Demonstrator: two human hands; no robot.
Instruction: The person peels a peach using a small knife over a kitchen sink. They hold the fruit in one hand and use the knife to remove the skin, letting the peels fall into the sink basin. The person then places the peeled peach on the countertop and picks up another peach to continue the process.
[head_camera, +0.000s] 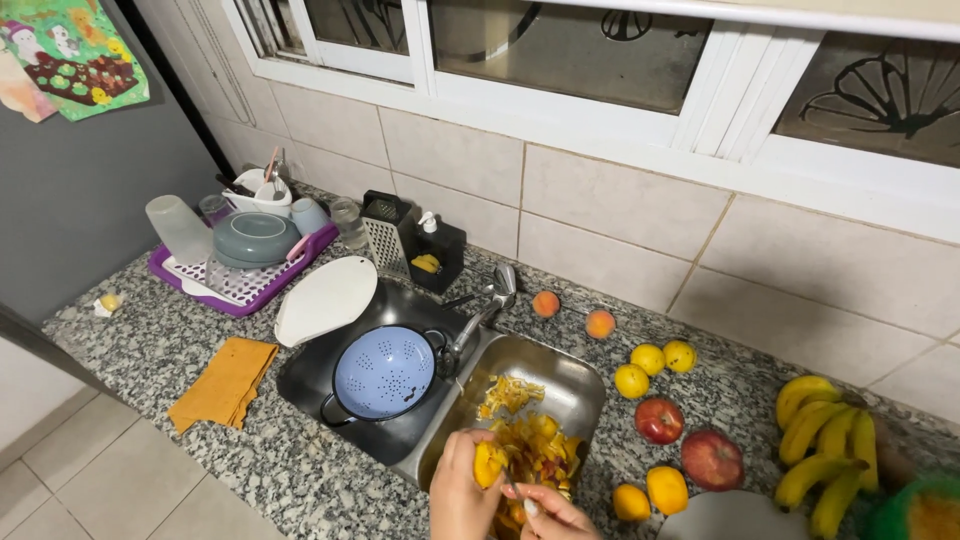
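1. Orange-yellow fruit (488, 464) held over the right basin of the steel sink (585, 385), clasped in the left hand (458, 495); grip closed around it.
2. Right hand (555, 515) low at the frame edge, grip closed on a small knife (516, 493) whose blade points toward the fruit.
3. Heap of orange and yellow peelings (530, 440) lying in the same basin, just beneath both hands.
4. Left basin holding a pale blue colander (385, 372) with dark handles; white oval board (325, 298) leaning over the basin's rim.
5. Folded orange cloth (225, 382) flat on the granite surface (150, 350), left of the sink.
6. Purple drying rack (240, 285) farther left, carrying a grey bowl, a clear cup and a white holder.
7. Metal grater (385, 238) and a black box with a white pump bottle (430, 222) against the tiled wall behind the tap.
8. Two peaches (572, 313) behind the sink; three lemons (655, 365), two red apples (685, 440) and two oranges (650, 495) to its right.
9. Bunch of bananas (825, 450) at the far right.
10. Colourful picture sheet (70, 55) stuck on the grey panel, upper left, green with cartoon-like figures.
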